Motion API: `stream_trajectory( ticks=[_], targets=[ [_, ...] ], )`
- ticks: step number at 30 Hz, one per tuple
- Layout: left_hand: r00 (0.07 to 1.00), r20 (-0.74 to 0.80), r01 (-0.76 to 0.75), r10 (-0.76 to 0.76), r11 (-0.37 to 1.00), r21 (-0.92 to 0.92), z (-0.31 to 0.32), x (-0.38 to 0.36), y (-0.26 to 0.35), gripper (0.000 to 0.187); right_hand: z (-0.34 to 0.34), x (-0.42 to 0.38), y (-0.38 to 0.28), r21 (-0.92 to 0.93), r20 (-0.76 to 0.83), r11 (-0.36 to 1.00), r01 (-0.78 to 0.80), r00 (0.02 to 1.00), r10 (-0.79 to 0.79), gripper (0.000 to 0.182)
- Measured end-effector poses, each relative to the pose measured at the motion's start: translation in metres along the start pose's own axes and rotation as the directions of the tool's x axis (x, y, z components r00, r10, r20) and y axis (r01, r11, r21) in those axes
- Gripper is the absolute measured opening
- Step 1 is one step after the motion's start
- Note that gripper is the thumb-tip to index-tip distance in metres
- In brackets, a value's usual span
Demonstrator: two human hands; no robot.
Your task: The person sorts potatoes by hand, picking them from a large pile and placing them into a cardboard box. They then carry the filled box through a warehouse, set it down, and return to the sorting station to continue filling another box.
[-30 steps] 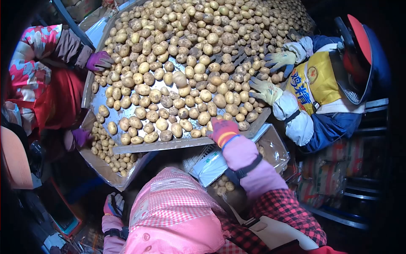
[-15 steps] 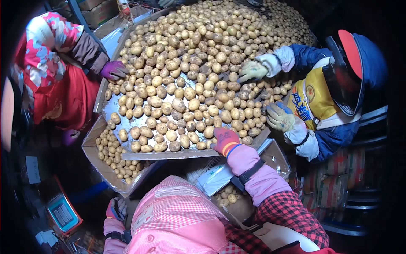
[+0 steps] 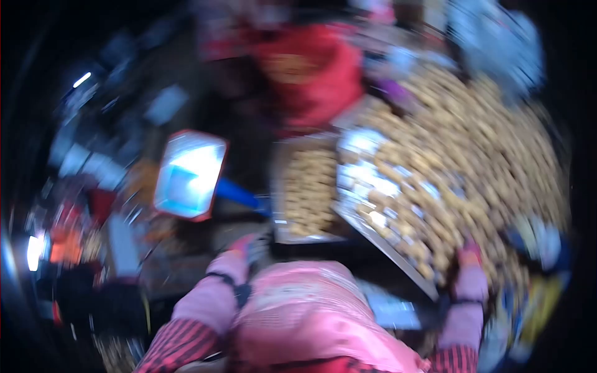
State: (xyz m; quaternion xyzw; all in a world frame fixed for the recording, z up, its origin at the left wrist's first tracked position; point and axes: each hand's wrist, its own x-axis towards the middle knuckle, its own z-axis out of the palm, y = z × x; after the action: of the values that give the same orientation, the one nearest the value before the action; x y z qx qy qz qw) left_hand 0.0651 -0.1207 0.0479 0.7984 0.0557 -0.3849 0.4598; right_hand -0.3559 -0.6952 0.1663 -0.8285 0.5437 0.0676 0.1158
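Observation:
The whole head view is smeared by motion. A big heap of potatoes (image 3: 460, 149) lies on a sorting table, whose front rim (image 3: 398, 258) runs down to the right. My right hand (image 3: 471, 253), in a pink-red glove, is at the near edge of the heap, against the potatoes; its fingers are blurred. My left hand (image 3: 252, 244), in a pink and grey glove, is low beside my apron, nearest to the box of potatoes (image 3: 309, 193) left of the table. Whether it holds anything cannot be made out.
A person in a red apron (image 3: 311, 74) stands beyond the box, a purple glove (image 3: 395, 92) at the heap. Another person's pale glove (image 3: 542, 239) is at the right. A bright, red-rimmed device (image 3: 189, 175) and a blue bar (image 3: 241, 196) are left of the box.
The view has swung to the left, so the table and heap now appear farther right. The device and box have come nearer the middle. My left arm shows more fully.

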Motion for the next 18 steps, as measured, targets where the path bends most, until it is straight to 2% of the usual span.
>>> stream_trajectory(
  ticks=[1,2,3,6,8,11,12,14,16,17,18],
  targets=[
    [0.979,0.075,0.199,-0.19,0.802,-0.563,0.028,-0.06,0.095,0.035,-0.025,-0.009,-0.039,-0.074,0.163,0.995,-0.067,0.984,0.078,0.055],
    [0.969,0.153,0.247,-0.194,0.746,-0.619,0.016,-0.026,0.064,0.041,-0.04,-0.011,-0.067,-0.203,0.289,0.967,-0.153,0.934,0.208,0.056],
    [0.978,0.128,0.207,-0.163,0.763,-0.613,0.012,-0.016,0.049,0.047,-0.031,-0.003,-0.06,-0.263,0.287,0.949,-0.173,0.925,0.248,0.056],
    [0.97,0.199,0.24,-0.141,0.695,-0.678,0.01,-0.017,0.028,0.05,-0.014,0.019,-0.046,-0.295,0.264,0.936,-0.192,0.925,0.272,0.058],
    [0.958,0.135,0.275,-0.253,0.674,-0.685,0.003,-0.035,0.025,0.052,-0.005,0.026,-0.04,-0.309,0.268,0.929,-0.206,0.918,0.292,0.059],
    [0.951,0.115,0.271,-0.286,0.596,-0.756,-0.012,-0.04,-0.009,0.052,0.005,0.036,-0.034,-0.305,0.266,0.926,-0.223,0.914,0.307,0.061],
    [0.951,0.127,0.28,-0.282,0.609,-0.743,-0.02,-0.036,-0.028,0.052,0.008,0.038,-0.03,-0.295,0.265,0.927,-0.231,0.912,0.312,0.061],
    [0.941,0.047,0.266,-0.336,0.645,-0.717,-0.028,-0.041,-0.039,0.047,0.02,0.045,-0.017,-0.248,0.274,0.941,-0.229,0.915,0.295,0.062],
    [0.911,0.043,0.337,-0.41,0.68,-0.651,-0.038,-0.03,-0.063,0.044,0.019,0.046,-0.022,-0.115,0.285,0.968,-0.225,0.926,0.249,0.063],
    [0.929,0.114,0.337,-0.351,0.678,-0.654,-0.046,-0.017,-0.085,0.042,0.003,0.034,-0.026,-0.34,0.2,0.926,-0.165,0.949,0.243,0.074],
    [0.921,0.206,0.386,-0.332,0.694,-0.608,-0.053,-0.006,-0.089,0.047,0.017,0.046,0.009,-0.121,0.135,0.976,-0.181,0.971,0.197,0.075]
  ],
)
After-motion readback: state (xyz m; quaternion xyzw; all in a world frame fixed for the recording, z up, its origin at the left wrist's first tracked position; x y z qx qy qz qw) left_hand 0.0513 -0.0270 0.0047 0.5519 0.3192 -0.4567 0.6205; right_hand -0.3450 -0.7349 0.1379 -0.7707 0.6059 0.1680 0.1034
